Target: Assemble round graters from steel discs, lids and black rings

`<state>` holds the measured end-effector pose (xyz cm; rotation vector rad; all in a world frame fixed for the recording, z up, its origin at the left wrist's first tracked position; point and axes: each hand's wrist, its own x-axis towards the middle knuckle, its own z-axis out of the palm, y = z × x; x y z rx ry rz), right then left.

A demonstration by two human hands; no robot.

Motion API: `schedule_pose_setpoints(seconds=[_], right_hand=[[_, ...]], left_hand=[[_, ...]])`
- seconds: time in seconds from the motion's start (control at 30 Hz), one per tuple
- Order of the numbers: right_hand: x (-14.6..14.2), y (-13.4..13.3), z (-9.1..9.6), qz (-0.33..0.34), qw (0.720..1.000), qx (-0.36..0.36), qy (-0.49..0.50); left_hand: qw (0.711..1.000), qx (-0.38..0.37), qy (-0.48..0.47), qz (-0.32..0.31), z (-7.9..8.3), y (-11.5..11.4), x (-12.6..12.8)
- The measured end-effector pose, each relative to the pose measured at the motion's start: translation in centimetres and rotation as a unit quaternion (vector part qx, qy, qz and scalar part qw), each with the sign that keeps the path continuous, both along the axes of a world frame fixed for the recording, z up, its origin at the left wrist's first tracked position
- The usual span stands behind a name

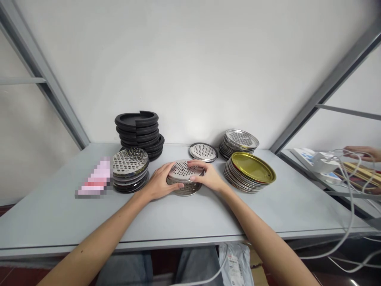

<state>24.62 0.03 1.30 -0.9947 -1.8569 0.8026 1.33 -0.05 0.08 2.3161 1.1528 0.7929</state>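
Nearest of all, two bare forearms reach forward over the front edge of the pale grey bench (184, 222), with grey trousers showing below it. Both hands close around a round perforated steel disc assembly (184, 182) that sits on the bench near its middle: the left hand (160, 185) cups its left side with the fingers curled along the rim, and the right hand (208, 176) grips its right side, the thumb at the edge and the fingers laid across the perforated top. Just left of the left hand stands a short stack of perforated steel discs on black rings (130, 169), and beside that lies a pink blurred-out object (95, 178). Just right of the right hand rests a low stack of round metal lids with a gold-coloured one on top (250, 171). Farther back, a single perforated steel disc (203, 152) lies flat, with another stack of perforated steel discs (239, 142) close to its right. At the rear left, against the white wall, rises a tall stack of black rubber rings (139, 133), somewhat uneven. At the far right edge, beyond a grey metal frame, another person's hand (361, 152) rests among white cables (348, 171) over a neighbouring surface.
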Motion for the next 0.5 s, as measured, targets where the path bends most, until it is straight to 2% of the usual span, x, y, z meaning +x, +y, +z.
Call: schedule_pose_setpoints(seconds=[0.2,0.37,0.5], right_hand=[[0.9,-0.5,0.6,-0.006,0.997,0.073,-0.022],[1.2,-0.6,1.0,-0.052,0.985,0.146,-0.079],[1.5,0.0,0.4,-0.097,0.965,0.234,-0.074]], left_hand=[[0.992,0.007,-0.125,-0.020,0.5,0.0,0.3],[0.979,-0.024,-0.199,-0.018,0.8,0.1,0.2],[0.969,-0.056,-0.239,-0.026,0.3,0.4,0.1]])
